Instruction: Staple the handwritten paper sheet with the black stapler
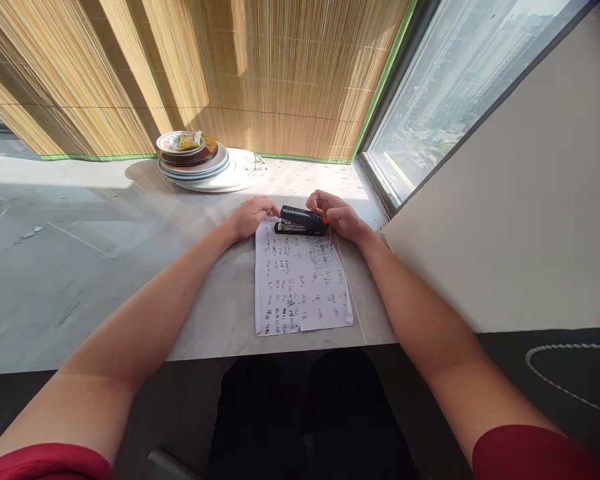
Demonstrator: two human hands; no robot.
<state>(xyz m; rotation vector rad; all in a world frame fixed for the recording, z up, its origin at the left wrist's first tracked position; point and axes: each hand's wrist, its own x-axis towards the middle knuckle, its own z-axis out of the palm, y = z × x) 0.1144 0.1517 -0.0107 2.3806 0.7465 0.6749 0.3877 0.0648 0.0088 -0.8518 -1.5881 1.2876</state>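
Note:
A black stapler (pixel 303 220) lies across the top part of a white sheet of paper (pixel 305 293) covered in handwriting, on the pale marble ledge. My left hand (pixel 254 217) is at the paper's upper left corner, its fingertips close to the stapler's left end; it looks flat on the surface. At the stapler's right end is my right hand (pixel 336 213), its fingers curled in. A small red thing (pixel 324 218) shows between those fingers and the stapler; whether it belongs to the stapler cannot be made out.
A stack of plates (pixel 193 167) with a yellow packet (pixel 190 140) on top stands at the back left of the ledge (pixel 120 287). Behind hangs a bamboo blind (pixel 280 80). A window (pixel 430 120) and a white wall (pixel 540 200) bound the right side.

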